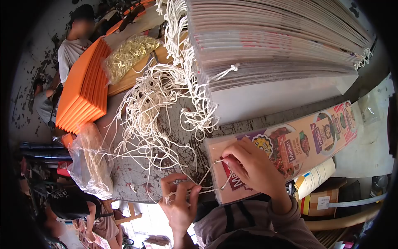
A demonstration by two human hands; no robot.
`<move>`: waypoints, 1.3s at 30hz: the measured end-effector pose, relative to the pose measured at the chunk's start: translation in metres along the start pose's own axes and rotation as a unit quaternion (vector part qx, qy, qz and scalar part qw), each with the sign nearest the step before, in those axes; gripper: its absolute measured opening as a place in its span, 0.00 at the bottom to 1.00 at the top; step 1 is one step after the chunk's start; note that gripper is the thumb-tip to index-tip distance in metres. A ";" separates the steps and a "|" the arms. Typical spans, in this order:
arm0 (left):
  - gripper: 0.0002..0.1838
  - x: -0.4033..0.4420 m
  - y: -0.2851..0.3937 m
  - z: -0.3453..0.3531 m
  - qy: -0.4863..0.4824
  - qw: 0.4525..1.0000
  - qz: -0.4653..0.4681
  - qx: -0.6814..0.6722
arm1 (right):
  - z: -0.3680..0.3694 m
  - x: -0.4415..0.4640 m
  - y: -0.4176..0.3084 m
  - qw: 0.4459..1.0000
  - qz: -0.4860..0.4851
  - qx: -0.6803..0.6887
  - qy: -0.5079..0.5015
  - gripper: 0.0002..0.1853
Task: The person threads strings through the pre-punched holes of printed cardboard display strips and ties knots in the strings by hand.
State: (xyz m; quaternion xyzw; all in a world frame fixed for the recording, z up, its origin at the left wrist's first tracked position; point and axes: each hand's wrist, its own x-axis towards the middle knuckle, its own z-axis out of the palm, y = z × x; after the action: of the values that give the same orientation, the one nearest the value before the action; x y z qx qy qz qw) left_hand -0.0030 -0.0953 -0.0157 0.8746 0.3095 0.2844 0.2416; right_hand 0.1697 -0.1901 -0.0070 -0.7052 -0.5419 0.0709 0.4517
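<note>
A long printed sheet with a glossy, clear-looking surface lies in front of me, showing food pictures and "Mahsan"-like lettering. White string runs through holes at its left end. My right hand rests over that end, thumb and fingers pinched on the string near the upper hole. Off the sheet's left edge, my left hand has its fingers curled around the string, drawing it out from the sheet. A loose tangle of knotted white strings spreads over the worn table just beyond my left hand.
A tall stack of similar sheets with string ends fills the back right. Orange folded pieces, a bag of gold-coloured bits and a plastic bag stand left. Two people sit nearby. Cardboard boxes are at right.
</note>
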 end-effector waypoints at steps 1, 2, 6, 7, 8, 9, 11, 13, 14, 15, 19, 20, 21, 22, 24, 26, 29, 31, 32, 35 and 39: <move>0.06 -0.002 -0.001 -0.001 0.014 0.999 -0.002 -0.044 | 0.000 0.000 0.001 1.000 -0.003 0.000 0.011 0.08; 0.07 -0.005 0.003 -0.007 0.017 0.998 -0.031 -0.048 | 0.000 0.000 0.001 1.000 -0.001 -0.001 0.012 0.08; 0.17 -0.022 -0.006 -0.008 0.129 0.967 -0.098 -0.194 | 0.001 0.000 0.000 0.999 0.022 0.018 0.015 0.07; 0.17 -0.023 -0.004 -0.005 0.131 0.967 -0.097 -0.195 | 0.002 0.000 0.000 0.999 0.025 0.023 0.017 0.07; 0.18 -0.024 -0.003 -0.002 0.168 0.952 -0.111 -0.229 | 0.002 0.000 0.000 0.999 0.022 0.022 0.018 0.07; 0.18 -0.026 -0.004 0.001 0.206 0.934 -0.123 -0.264 | 0.002 0.000 0.000 0.999 0.025 0.019 0.020 0.07; 0.19 -0.029 -0.008 0.010 0.259 0.923 -0.116 -0.261 | 0.001 0.000 0.000 0.999 0.023 0.013 0.024 0.07; 0.19 -0.023 0.002 0.006 0.358 0.843 -0.202 -0.347 | 0.002 -0.001 0.000 0.999 0.026 0.019 0.022 0.07; 0.20 -0.021 -0.001 0.010 0.369 0.854 -0.157 -0.330 | 0.001 -0.001 0.000 0.999 0.024 0.019 0.025 0.07; 0.20 -0.020 -0.001 0.009 0.371 0.855 -0.152 -0.331 | 0.001 -0.001 0.000 0.999 0.018 0.014 0.027 0.08; 0.24 -0.021 0.010 -0.010 0.325 0.920 -0.089 -0.199 | -0.002 -0.002 -0.012 0.998 -0.043 0.043 0.024 0.12; 0.12 -0.023 0.022 -0.026 0.194 0.968 0.016 -0.161 | -0.004 -0.004 -0.020 0.991 -0.083 0.094 0.037 0.15; 0.06 -0.022 0.032 -0.037 0.056 0.985 0.118 -0.117 | -0.006 -0.007 -0.028 0.991 -0.082 0.095 0.037 0.15; 0.06 -0.014 0.039 -0.032 0.069 0.978 0.153 -0.122 | -0.008 -0.010 -0.034 0.981 -0.144 0.128 0.010 0.15; 0.21 -0.017 0.050 -0.004 0.109 0.977 0.086 -0.162 | -0.003 -0.020 -0.037 0.966 -0.197 0.167 0.030 0.13; 0.15 -0.012 0.057 0.012 0.124 0.951 0.028 -0.282 | 0.005 -0.024 -0.028 0.961 -0.195 0.182 0.068 0.14; 0.12 -0.015 0.053 0.023 0.091 0.927 0.020 -0.363 | 0.001 -0.028 -0.030 0.965 -0.173 0.160 0.118 0.14; 0.15 -0.011 0.064 0.028 0.110 0.796 -0.117 -0.584 | 0.001 -0.031 -0.031 0.966 -0.146 0.137 0.161 0.13; 0.13 -0.008 0.055 0.027 0.056 0.800 -0.061 -0.594 | 0.001 -0.033 -0.031 0.967 -0.145 0.139 0.159 0.13; 0.07 -0.007 0.053 0.018 0.005 0.835 -0.090 -0.543 | 0.004 -0.033 -0.032 0.972 -0.137 0.118 0.150 0.12; 0.13 -0.010 0.049 0.029 -0.006 0.778 -0.045 -0.627 | 0.002 -0.031 -0.040 0.976 -0.120 0.112 0.145 0.13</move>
State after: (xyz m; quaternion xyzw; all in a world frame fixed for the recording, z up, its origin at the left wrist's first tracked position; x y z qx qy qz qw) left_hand 0.0289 -0.1433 -0.0103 0.5169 0.1002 0.3992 0.7507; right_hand 0.1280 -0.2147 0.0083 -0.5831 -0.5395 -0.0269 0.6069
